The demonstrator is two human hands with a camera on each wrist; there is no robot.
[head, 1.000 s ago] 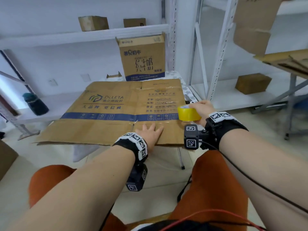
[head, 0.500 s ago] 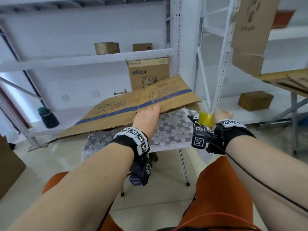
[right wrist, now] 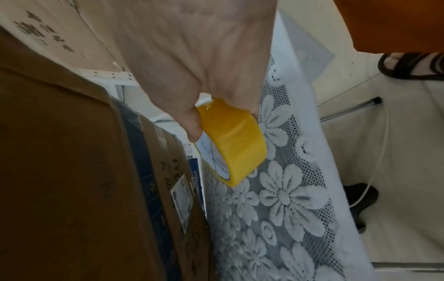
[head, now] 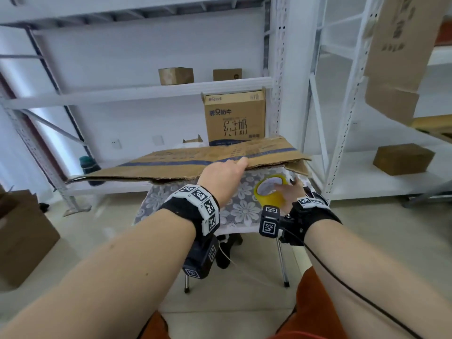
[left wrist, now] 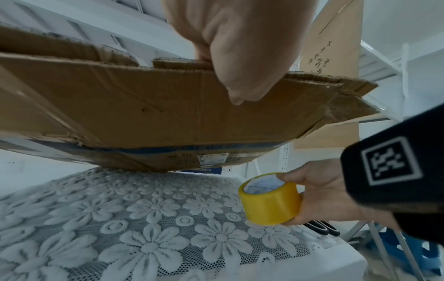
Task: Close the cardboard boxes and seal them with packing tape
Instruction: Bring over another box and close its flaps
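Observation:
A large flattened cardboard box (head: pixel 186 165) with a blue stripe is lifted off the small table by its near edge. My left hand (head: pixel 225 174) grips that edge, thumb under, fingers on top; the left wrist view shows the flattened cardboard box (left wrist: pixel 144 114) from below with my left hand (left wrist: pixel 240 62) on it. My right hand (head: pixel 291 192) holds a yellow roll of packing tape (head: pixel 269 193) just above the table's right side, under the raised cardboard. The roll of packing tape (left wrist: pixel 270 199) (right wrist: pixel 230 140) sits between thumb and fingers of my right hand (right wrist: pixel 204 66).
The table wears a grey lace cloth with white flowers (head: pixel 244 206). An upright printed carton (head: pixel 234 116) stands behind it. White metal shelving (head: pixel 146 89) holds small boxes (head: pixel 176 75), another box (head: pixel 403 159) at right. Black scissors handles (left wrist: pixel 321 228) lie by the tape. A brown carton (head: pixel 22 236) stands on the floor, left.
The flat cardboard lay on the table; my left hand has taken its near edge and raised it. My right hand brought the tape roll down under it toward the tablecloth.

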